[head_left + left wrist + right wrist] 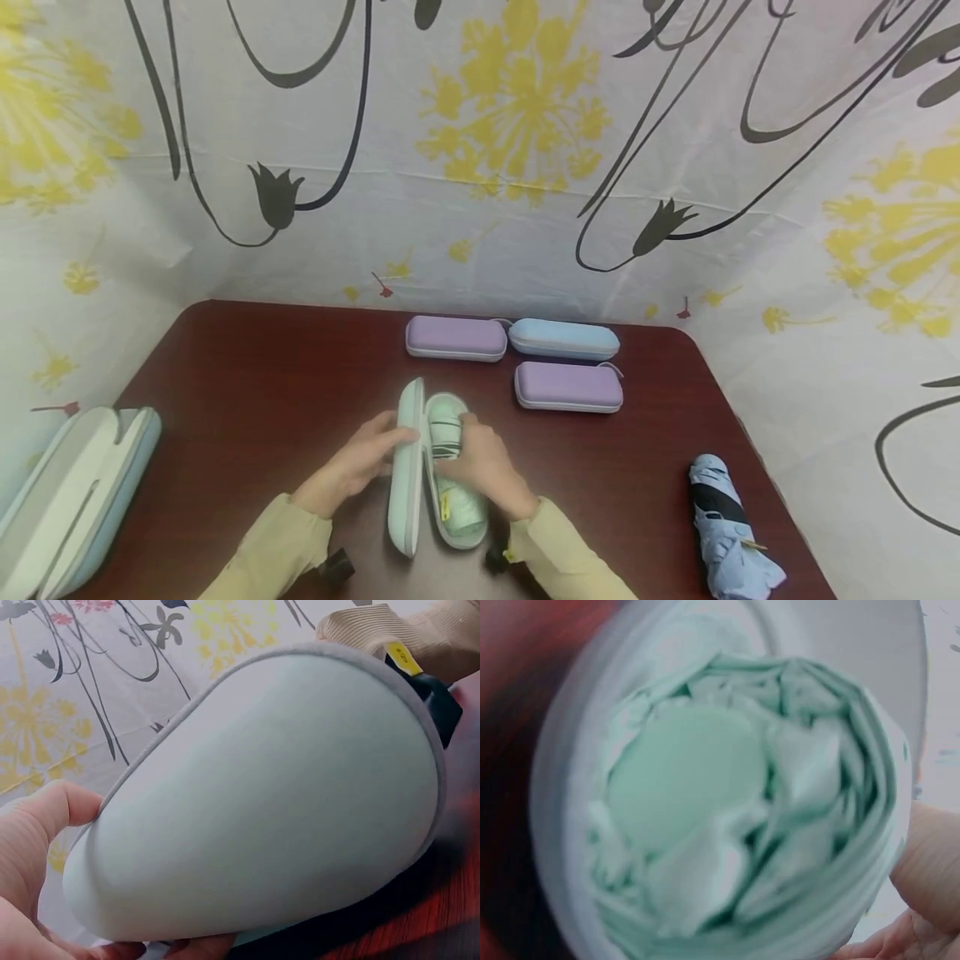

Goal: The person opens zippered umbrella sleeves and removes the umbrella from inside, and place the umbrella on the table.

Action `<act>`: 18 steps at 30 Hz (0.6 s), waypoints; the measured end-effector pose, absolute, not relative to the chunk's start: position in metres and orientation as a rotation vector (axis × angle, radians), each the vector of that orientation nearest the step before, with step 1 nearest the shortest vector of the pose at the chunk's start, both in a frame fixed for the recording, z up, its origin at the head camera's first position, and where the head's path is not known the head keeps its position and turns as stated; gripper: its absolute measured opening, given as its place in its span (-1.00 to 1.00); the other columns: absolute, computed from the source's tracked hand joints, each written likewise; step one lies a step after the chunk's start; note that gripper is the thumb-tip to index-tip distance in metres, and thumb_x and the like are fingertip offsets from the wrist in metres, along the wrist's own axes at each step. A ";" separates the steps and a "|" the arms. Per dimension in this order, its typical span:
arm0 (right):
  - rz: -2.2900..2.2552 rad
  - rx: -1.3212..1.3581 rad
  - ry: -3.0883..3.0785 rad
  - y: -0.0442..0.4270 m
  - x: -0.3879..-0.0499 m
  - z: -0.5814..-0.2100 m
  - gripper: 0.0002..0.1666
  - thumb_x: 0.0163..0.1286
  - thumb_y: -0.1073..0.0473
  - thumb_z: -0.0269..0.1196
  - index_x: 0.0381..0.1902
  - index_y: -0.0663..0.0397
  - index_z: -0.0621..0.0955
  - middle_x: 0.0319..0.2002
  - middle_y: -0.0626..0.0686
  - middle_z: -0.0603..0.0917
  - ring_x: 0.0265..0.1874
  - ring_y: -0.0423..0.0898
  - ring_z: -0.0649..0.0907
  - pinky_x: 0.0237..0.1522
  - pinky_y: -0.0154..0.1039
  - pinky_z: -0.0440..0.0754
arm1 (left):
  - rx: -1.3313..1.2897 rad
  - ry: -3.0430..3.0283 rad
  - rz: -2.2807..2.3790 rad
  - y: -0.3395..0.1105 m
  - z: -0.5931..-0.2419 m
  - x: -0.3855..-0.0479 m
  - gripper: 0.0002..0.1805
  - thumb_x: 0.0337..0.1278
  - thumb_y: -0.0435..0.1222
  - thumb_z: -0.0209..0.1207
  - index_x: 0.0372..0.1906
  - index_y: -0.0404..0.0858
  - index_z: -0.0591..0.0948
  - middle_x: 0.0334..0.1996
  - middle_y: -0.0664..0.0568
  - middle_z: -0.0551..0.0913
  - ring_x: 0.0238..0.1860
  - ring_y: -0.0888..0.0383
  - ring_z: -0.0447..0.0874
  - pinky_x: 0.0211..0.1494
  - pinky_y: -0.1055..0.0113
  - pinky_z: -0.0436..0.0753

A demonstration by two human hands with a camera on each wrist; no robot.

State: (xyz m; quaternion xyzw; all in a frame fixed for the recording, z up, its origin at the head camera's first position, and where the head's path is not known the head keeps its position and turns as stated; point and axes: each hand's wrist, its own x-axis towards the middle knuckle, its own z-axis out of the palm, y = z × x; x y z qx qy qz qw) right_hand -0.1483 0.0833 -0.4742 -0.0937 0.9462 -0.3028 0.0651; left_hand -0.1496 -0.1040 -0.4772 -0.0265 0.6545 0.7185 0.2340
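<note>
A mint-green zip case stands open near the table's front, its lid (pixel 406 500) upright on the left and its lower half (pixel 467 543) flat beside it. Inside that half lies a folded mint-green umbrella (pixel 460 505) with a small yellow tag. My left hand (pixel 358 461) holds the lid, thumb at its edge; in the left wrist view the lid's smooth outside (pixel 262 795) fills most of the frame. Around the umbrella's middle, my right hand (pixel 489 463) grips with thumb and fingers. The right wrist view shows the umbrella's round end (pixel 690 776) and folded cloth close up.
Two purple cases (pixel 456 337) (pixel 568 387) and a blue case (pixel 564 338) lie closed toward the back. A folded light-blue umbrella (pixel 723 525) with a black band rests at the right. At the left edge sits an open blue case (pixel 127 492). Patterned cloth (pixel 465 208) hangs behind.
</note>
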 end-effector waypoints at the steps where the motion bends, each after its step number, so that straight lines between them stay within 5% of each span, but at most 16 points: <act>1: -0.943 -0.281 2.837 0.086 -0.148 -0.474 -0.10 -0.17 0.09 0.45 0.11 0.41 0.38 -0.38 0.14 0.60 -0.41 -0.01 0.58 -0.40 -0.15 0.57 | -0.082 1.803 1.968 -0.103 -0.477 -0.149 -0.29 0.09 -0.24 0.14 0.30 -0.44 0.19 -0.03 -0.27 0.50 -0.17 0.03 0.59 -0.07 0.08 0.58; 9: -1.208 -0.299 2.692 0.097 -0.148 -0.476 -0.06 -0.12 0.17 0.40 0.21 0.44 0.32 -0.24 0.20 0.60 -0.33 -0.03 0.58 -0.31 -0.17 0.59 | -0.178 1.879 1.946 -0.097 -0.477 -0.143 -0.25 0.07 -0.19 0.19 0.30 -0.46 0.20 -0.03 -0.27 0.49 -0.13 -0.03 0.55 -0.08 0.02 0.57; 18: -1.630 -0.226 2.488 0.114 -0.150 -0.469 -0.26 -0.10 0.32 0.36 0.11 0.43 0.42 -0.15 0.27 0.62 -0.26 0.02 0.63 -0.32 -0.23 0.61 | -0.259 1.991 1.910 -0.097 -0.481 -0.136 -0.29 0.05 -0.16 0.21 0.26 -0.43 0.27 -0.01 -0.26 0.49 -0.13 -0.02 0.55 -0.14 0.09 0.58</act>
